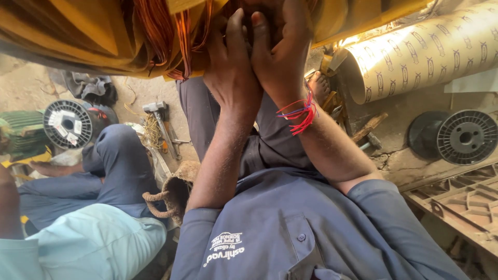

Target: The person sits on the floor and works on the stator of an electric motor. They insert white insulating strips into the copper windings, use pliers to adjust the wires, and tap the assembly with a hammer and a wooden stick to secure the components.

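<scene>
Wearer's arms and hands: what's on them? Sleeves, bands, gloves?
No gloves on the left hand or the right hand. Both forearms are bare below the rolled sleeves of a grey-blue button shirt. Red and blue threads are tied around the right wrist.

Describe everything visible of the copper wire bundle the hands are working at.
The copper wire bundle shows as thin, glossy reddish-orange strands gathered in loops, hanging from folds of yellow insulating sheet at the top of the view. One loop droops lowest beside the left hand. The right hand presses alongside. Both hands reach up at it; their fingertips are hidden, so any grip is unclear.
</scene>
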